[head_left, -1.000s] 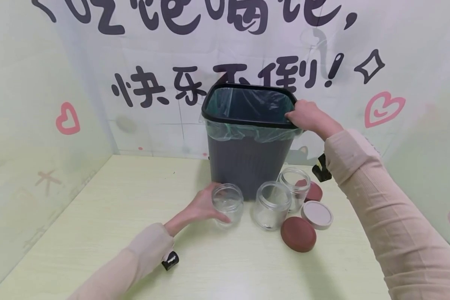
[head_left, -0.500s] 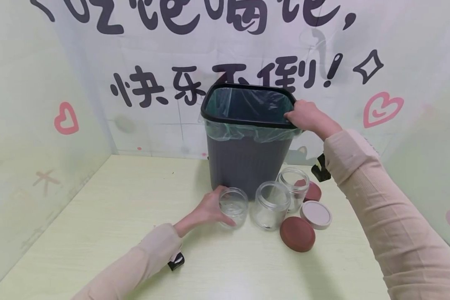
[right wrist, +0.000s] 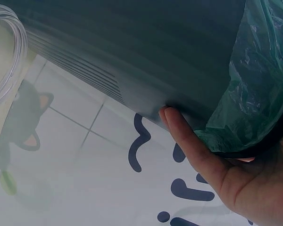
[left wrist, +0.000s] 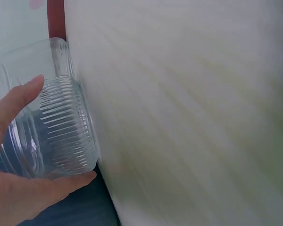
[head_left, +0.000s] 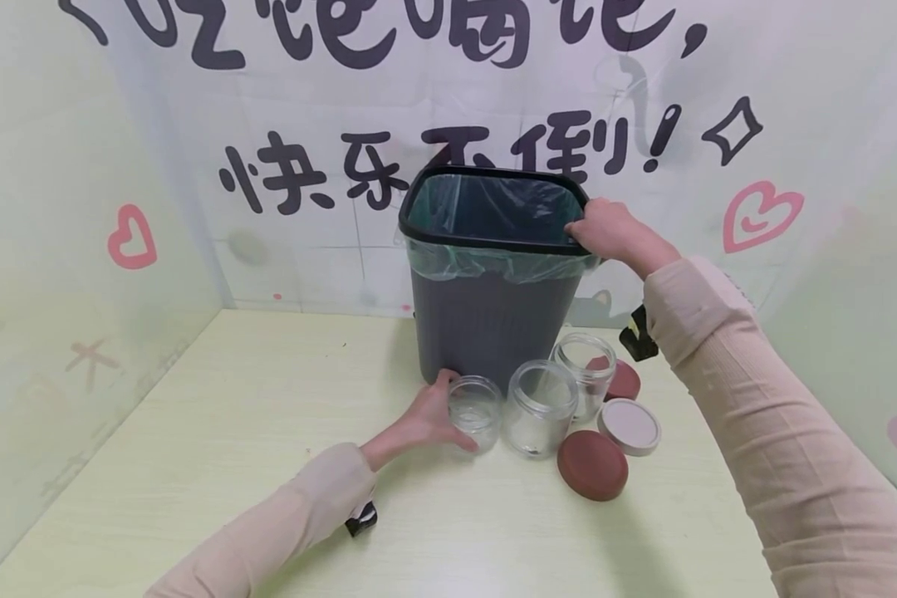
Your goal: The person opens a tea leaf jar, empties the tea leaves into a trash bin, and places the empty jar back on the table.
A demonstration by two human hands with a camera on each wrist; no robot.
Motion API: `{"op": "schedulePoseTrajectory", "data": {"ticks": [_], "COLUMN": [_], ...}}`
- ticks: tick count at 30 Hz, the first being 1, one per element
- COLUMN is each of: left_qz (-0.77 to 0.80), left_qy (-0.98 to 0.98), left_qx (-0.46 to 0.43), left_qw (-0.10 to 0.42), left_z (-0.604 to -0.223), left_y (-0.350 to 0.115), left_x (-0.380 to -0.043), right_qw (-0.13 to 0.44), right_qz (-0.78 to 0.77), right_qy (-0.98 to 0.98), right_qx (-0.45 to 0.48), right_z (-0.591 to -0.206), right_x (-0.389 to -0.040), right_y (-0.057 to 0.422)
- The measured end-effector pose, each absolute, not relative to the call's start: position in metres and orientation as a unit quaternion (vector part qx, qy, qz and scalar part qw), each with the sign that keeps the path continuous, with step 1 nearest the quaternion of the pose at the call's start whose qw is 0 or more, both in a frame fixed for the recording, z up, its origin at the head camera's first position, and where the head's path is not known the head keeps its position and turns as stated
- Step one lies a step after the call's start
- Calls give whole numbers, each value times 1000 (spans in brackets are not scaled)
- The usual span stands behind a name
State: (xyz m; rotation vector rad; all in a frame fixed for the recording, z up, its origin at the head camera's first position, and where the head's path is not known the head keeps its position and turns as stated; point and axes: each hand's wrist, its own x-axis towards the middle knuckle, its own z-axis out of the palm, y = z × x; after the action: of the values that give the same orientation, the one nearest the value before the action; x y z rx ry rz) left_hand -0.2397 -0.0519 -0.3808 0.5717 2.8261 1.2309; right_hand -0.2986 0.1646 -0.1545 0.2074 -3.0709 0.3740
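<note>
A small clear jar (head_left: 475, 413) with a ribbed lower part (left wrist: 63, 127) stands open-mouthed on the table at the foot of the bin. My left hand (head_left: 424, 421) grips it from the left, thumb and fingers on opposite sides. Behind it rises a dark grey trash bin (head_left: 493, 320) with a black rim and a translucent green liner (right wrist: 245, 89). My right hand (head_left: 615, 232) holds the bin's right rim, thumb inside and fingers outside against the wall. A wider clear jar (head_left: 541, 411) stands just right of the small one.
Behind the wider jar, to the right, stands another clear jar (head_left: 586, 365). Around these lie a red-brown lid (head_left: 593, 467), a pale lid (head_left: 630, 428) and a second red-brown lid (head_left: 625, 380). A printed cloth backdrop (head_left: 306, 266) closes off the table's rear.
My left hand has slid the small jar rightward and slightly nearer, up close to the wider jar. The bin and my right hand have stayed in place.
</note>
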Motion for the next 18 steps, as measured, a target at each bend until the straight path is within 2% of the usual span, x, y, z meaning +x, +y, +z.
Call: {"op": "schedulePoseTrajectory", "data": {"ticks": [14,18], "left_qz": [369,366], "left_qy": [915,914], "left_qx": [161,172], "left_qw": [33,45], "left_z": [-377,-374], "left_y": [-51,-58], "left_x": [-239,-239], "right_qw": [74,63], "right_qz": [248,299], "right_qy": [-965,-951], "right_qx": [44,47], "right_z": [-168,-173], "right_x": [-291,-283], "right_y": [169,177]}}
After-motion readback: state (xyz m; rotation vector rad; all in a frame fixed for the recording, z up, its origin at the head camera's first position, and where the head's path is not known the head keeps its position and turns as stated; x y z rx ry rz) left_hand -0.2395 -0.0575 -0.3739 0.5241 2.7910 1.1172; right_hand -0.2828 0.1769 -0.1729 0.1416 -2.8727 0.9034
